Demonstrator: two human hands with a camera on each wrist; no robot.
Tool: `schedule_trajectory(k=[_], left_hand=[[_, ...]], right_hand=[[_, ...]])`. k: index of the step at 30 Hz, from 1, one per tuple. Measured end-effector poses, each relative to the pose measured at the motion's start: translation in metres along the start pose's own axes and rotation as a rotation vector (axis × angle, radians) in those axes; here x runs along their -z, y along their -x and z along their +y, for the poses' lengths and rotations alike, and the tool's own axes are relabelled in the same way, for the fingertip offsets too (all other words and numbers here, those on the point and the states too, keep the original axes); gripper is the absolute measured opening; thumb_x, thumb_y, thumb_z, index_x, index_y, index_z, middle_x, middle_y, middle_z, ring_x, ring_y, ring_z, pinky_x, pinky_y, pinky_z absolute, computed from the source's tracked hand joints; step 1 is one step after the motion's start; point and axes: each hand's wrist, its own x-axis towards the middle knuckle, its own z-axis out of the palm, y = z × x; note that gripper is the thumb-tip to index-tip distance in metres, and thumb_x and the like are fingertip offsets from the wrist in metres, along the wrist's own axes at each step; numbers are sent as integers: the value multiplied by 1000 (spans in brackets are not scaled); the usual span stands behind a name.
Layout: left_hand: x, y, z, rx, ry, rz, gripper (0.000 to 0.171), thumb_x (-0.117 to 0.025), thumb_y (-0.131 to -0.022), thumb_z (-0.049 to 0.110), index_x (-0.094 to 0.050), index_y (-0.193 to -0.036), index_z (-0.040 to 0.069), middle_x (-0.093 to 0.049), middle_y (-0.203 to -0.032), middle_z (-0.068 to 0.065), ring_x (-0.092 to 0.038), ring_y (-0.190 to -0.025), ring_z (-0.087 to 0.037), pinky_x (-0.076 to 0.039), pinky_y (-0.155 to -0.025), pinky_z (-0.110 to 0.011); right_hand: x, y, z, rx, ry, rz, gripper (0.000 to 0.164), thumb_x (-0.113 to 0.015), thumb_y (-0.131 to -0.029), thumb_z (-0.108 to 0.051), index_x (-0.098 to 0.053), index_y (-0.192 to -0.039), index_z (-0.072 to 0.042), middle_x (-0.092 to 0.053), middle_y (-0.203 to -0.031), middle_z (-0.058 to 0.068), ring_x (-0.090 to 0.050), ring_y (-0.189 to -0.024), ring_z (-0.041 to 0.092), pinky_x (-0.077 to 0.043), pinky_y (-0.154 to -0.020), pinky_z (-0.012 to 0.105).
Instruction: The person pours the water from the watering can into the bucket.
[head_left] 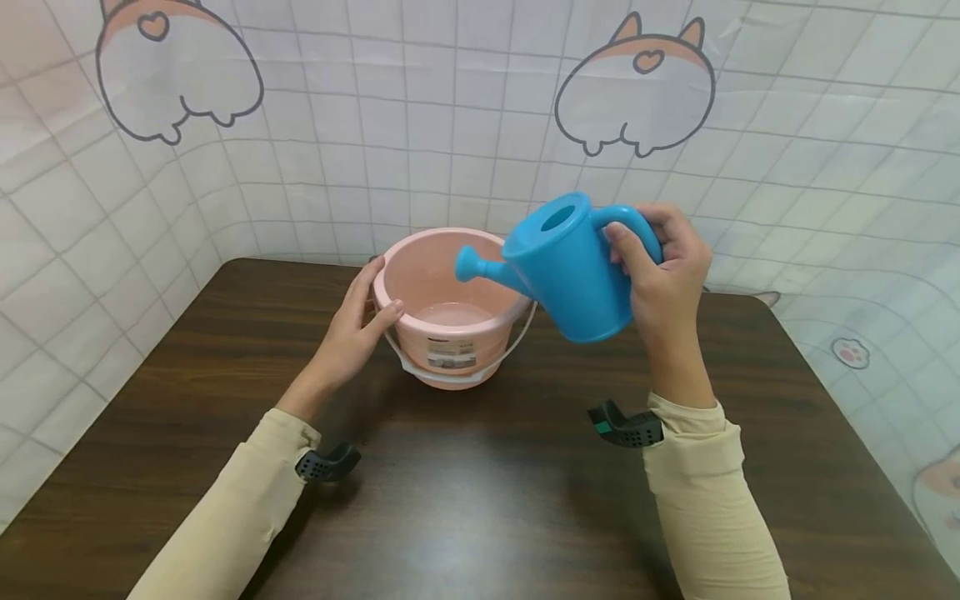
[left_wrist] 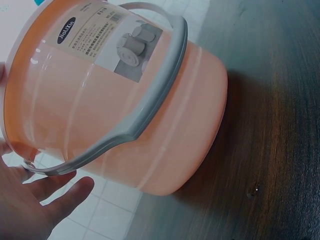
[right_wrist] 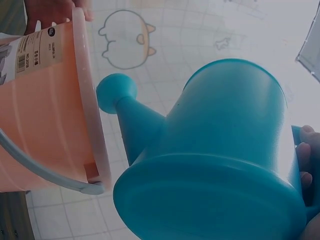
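Note:
A pale pink bucket (head_left: 457,333) stands upright on the table, its grey-white handle (left_wrist: 165,85) lowered across the front. My left hand (head_left: 352,321) holds the bucket's left rim, thumb at the front edge and other fingers round the side. In the left wrist view, some of its fingers (left_wrist: 67,197) lie outside the wall, below the handle's pivot. A blue watering can (head_left: 573,271) is up off the table in my right hand (head_left: 671,271), which grips its loop handle. The can tilts left, and its spout's round head (head_left: 468,264) overlaps the bucket's opening in the head view.
The dark wooden table (head_left: 450,500) extends toward me and to both sides. Behind it hangs a white grid-patterned cloth (head_left: 420,125) with cartoon animal drawings. A printed label (left_wrist: 107,37) is on the bucket's front. Black bands (head_left: 630,425) sit on both sleeved wrists.

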Motion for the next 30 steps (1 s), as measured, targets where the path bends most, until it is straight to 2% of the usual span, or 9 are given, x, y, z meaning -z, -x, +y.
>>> schedule_trajectory(k=[9,14,18,30], left_hand=[[-2,-2,-2,2,-8,-1,68,-53,-97,25,-18,-156,24,-15,-161,-2,-41,-130,-39,-41,-102,-58],[-3,-1,-2,-2,-6,2,68,-52,-97,24,-18,-156,23,-16,-161,-4,-40,-131,-38,-40,-103,-58],[-3,0,-2,-5,-8,8,68,-52,-97,24,-19,-156,21,-18,-161,-4,-37,-134,-35,-39,-105,-57],[-2,0,-1,-45,-23,27,67,-53,-96,20,-21,-155,17,-20,-160,-6,-34,-138,-29,-32,-110,-52]], right_hand=[[3,0,1,19,12,-16,5,-66,-90,-9,-65,-92,-4,-57,-67,-11,-53,-61,9,-45,-60,23],[3,0,1,28,16,-18,16,-66,-90,-10,-62,-92,5,-57,-67,-12,-53,-61,8,-45,-60,22],[2,0,1,25,9,-15,17,-67,-90,-10,-62,-93,6,-57,-67,-11,-53,-61,8,-45,-60,22],[1,0,3,23,-3,-15,9,-66,-90,-9,-63,-91,0,-57,-66,-11,-53,-60,9,-45,-59,22]])
